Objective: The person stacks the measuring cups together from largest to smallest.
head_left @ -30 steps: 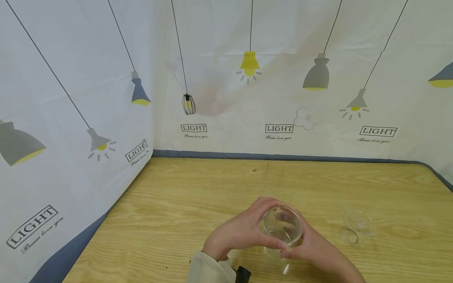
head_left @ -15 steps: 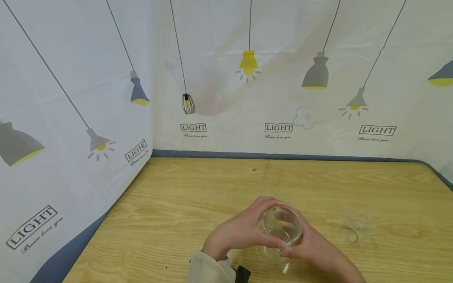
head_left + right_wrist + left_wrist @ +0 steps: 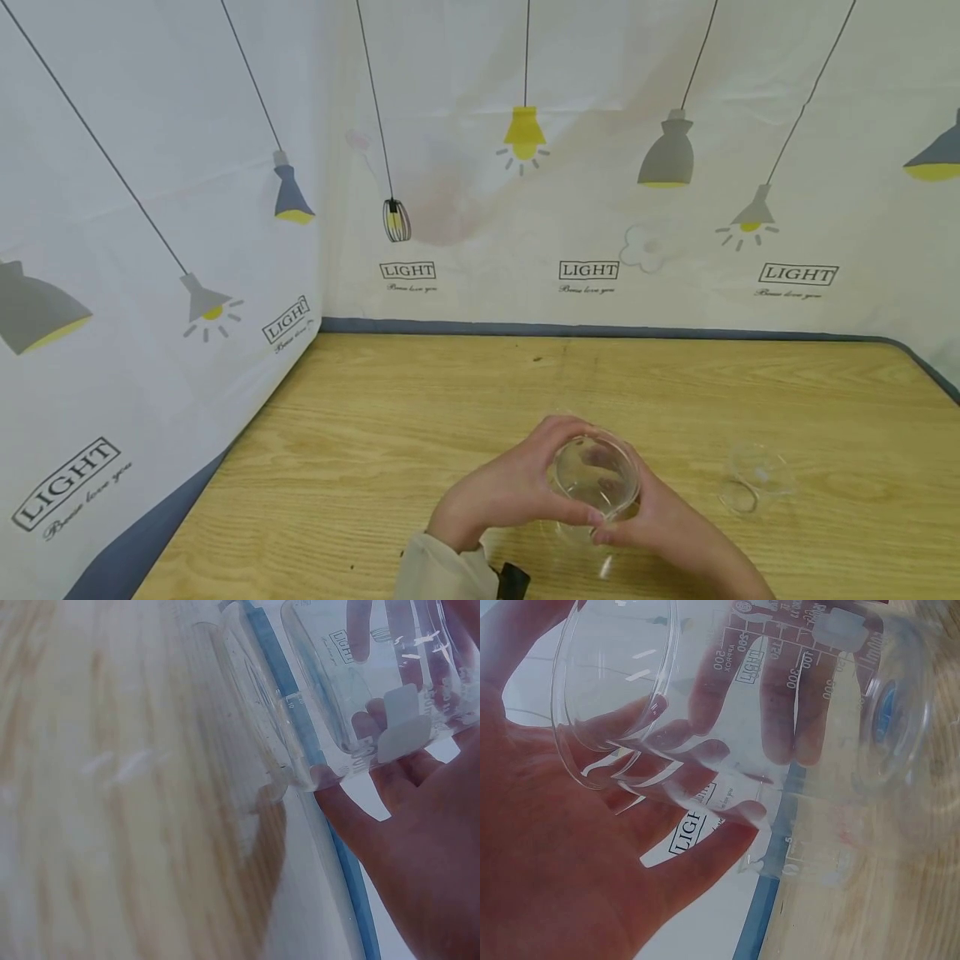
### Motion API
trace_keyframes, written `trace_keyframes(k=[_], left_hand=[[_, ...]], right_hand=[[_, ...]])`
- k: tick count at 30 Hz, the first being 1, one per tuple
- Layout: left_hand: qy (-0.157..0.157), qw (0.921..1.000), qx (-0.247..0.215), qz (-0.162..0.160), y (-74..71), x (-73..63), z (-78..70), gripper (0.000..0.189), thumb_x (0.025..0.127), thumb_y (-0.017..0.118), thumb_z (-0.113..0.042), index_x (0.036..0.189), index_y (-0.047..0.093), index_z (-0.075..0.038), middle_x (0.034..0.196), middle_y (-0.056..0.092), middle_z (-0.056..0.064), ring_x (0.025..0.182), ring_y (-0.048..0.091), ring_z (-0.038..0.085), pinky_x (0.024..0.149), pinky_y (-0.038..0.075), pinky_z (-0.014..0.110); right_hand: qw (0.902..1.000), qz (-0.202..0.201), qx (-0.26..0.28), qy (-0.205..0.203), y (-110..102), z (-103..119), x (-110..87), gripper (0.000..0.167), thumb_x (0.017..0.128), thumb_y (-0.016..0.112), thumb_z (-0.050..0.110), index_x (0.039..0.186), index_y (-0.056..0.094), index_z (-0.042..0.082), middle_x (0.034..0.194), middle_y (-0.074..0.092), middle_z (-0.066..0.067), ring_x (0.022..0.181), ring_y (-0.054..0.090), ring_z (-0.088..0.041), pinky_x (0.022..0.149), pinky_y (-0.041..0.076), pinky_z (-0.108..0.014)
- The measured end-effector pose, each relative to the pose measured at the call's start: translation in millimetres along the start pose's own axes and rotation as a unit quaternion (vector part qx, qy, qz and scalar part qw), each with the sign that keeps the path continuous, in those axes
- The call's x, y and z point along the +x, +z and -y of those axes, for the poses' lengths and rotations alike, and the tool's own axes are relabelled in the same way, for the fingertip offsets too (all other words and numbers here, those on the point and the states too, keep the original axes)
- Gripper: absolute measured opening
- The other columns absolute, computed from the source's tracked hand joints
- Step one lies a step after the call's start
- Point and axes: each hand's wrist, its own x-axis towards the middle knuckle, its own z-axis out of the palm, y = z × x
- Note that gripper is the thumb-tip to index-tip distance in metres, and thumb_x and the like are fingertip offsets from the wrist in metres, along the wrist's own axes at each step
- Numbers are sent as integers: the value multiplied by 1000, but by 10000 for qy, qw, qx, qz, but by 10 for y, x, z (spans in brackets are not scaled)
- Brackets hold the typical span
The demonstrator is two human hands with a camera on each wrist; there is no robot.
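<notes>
My left hand and right hand hold a clear glass beaker from both sides at the lower middle of the head view. Their fingers curve round it and the thumbs meet at the near side. White graduations mark the beaker in the left wrist view; two sets of numbers overlap there, and I cannot tell whether a second vessel sits inside. Fingers of the other hand show through the glass. In the right wrist view, my right hand touches the beaker near its base, beside another clear glass edge.
A smaller clear glass vessel stands on the wooden table, right of the hands. Lamp-printed cloth walls rise behind and to the left, with a blue border along the table's back edge.
The head view has shifted very slightly. Both hands keep the same hold on the beaker, and the small vessel stays in place.
</notes>
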Motion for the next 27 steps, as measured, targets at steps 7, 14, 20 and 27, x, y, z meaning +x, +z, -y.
trace_keyframes(k=[7, 14, 20, 27], left_hand=[[-13, 10000, -72, 27, -4, -6, -2, 68, 68, 75, -41, 125, 40, -33, 128, 32, -14, 117, 35, 8, 95, 33, 31], [-110, 9999, -112, 38, -5, -10, -3, 67, 68, 75, -42, 125, 41, -34, 128, 32, -15, 118, 34, 7, 95, 33, 32], [-153, 9998, -80, 100, -9, -5, -11, 67, 69, 74, -43, 126, 39, -34, 129, 30, -15, 119, 33, 7, 95, 34, 32], [-129, 9998, -46, 120, -15, -6, -17, 66, 69, 74, -44, 125, 40, -35, 130, 30, -15, 119, 33, 6, 95, 34, 32]], right_hand=[[9999, 34, 38, 138, 2, 5, 5, 88, 74, 71, 12, 139, 15, 34, 137, 33, -4, 122, 35, -30, 89, 38, -35], [9999, 29, 2, 126, 4, 9, -1, 88, 74, 72, 12, 139, 16, 34, 137, 33, -3, 121, 35, -29, 89, 37, -36], [10000, -20, -14, 62, 4, 2, -6, 88, 74, 72, 12, 139, 16, 33, 136, 35, -3, 120, 36, -29, 89, 36, -43], [10000, -32, -58, 44, -6, -8, -3, 89, 73, 72, 12, 139, 17, 33, 136, 35, -2, 120, 37, -28, 88, 39, -33]])
